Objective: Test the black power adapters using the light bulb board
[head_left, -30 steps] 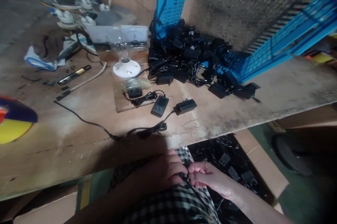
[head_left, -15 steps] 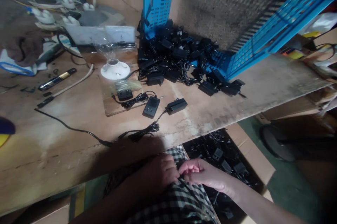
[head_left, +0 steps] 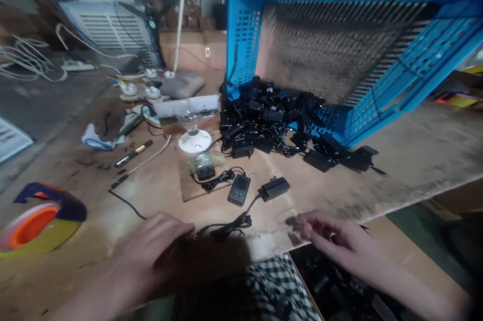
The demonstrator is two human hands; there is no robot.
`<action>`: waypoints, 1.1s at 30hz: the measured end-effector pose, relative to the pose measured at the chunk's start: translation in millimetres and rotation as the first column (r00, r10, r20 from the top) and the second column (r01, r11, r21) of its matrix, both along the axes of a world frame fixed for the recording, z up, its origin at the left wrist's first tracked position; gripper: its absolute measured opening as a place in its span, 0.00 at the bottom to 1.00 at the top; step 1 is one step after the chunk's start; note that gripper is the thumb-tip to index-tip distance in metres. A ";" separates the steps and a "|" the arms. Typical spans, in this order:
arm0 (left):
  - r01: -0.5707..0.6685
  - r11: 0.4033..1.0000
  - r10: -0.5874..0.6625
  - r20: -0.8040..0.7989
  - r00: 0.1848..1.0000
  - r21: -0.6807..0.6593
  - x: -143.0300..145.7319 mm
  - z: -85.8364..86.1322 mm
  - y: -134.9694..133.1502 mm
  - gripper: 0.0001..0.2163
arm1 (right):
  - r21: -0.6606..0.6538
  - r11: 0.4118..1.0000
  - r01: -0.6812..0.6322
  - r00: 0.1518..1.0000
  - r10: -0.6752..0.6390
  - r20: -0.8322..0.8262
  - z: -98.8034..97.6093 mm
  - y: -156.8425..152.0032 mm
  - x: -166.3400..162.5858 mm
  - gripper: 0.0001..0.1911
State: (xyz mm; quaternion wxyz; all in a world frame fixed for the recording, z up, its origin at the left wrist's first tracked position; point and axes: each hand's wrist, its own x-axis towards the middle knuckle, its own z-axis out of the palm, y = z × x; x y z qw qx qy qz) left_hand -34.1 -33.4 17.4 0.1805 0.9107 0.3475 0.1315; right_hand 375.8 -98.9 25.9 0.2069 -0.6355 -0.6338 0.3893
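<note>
My left hand [head_left: 156,248] lies over the wooden bench's [head_left: 396,180] near edge, fingers stretched toward a black cable [head_left: 222,230] that runs to a black power adapter [head_left: 274,187]. My right hand [head_left: 335,240] hovers at the bench edge to the right of that cable, fingers loosely extended and slightly blurred, holding nothing I can see. A second adapter [head_left: 239,189] lies flat just beyond the cable. A pile of black adapters [head_left: 279,125] spills from a tipped blue crate [head_left: 377,89].
A white lamp socket with a clear bulb [head_left: 194,137] stands on a small board. A tape dispenser [head_left: 39,218] sits at the left edge. A pen, wires, white sockets and a cloth lie at the back left. More adapters fill a box below the bench.
Both hands have risen from my lap, where they were pinched together, to the bench edge and spread apart. The view has tilted up, showing more of the crate and room.
</note>
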 end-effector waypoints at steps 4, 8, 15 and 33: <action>0.112 0.983 -0.116 -0.022 0.993 -0.148 9.7 -4.2 36.6 0.06 | 0.316 0.949 -0.024 0.962 -0.063 0.265 8.3 45.6 -22.0 0.20; 0.029 0.969 -0.034 -0.016 0.999 -0.245 35.4 -3.0 46.1 0.04 | 0.380 0.921 -0.082 0.925 -0.071 0.373 11.5 76.9 -61.1 0.25; 0.016 0.943 0.021 0.108 0.994 -0.334 42.1 -9.9 52.2 0.06 | 0.282 0.930 -0.237 0.889 0.090 0.450 5.8 100.1 -104.5 0.44; 0.004 0.849 0.162 0.268 0.950 -0.529 37.0 -21.3 53.1 0.11 | 0.405 0.909 -0.095 0.985 0.145 -0.094 -47.3 63.1 -168.5 0.05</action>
